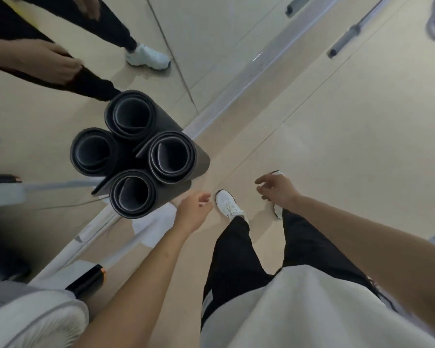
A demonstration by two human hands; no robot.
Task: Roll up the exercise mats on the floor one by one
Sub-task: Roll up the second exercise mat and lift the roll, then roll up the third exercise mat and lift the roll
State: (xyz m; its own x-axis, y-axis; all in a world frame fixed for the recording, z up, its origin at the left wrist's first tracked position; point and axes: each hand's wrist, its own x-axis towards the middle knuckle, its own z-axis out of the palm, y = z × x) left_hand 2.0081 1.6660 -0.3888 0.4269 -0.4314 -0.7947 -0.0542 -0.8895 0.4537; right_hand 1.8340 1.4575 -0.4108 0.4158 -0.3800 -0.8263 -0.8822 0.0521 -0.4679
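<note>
Several dark grey rolled exercise mats (136, 154) stand upright on end, packed together against a mirror wall, and I look down into their open tops. My left hand (192, 209) hangs just to the right of the nearest roll, fingers relaxed, touching nothing. My right hand (278, 188) is farther right above my feet, fingers loosely spread and empty.
The mirror (60, 101) on the left reflects a person's legs, hands and a white shoe (147, 57). My white shoes (229, 204) stand on the beige floor (349, 146). A barbell (347, 37) lies at the upper right. A black cylinder with an orange band (86, 282) and white padding (35, 320) sit at the lower left.
</note>
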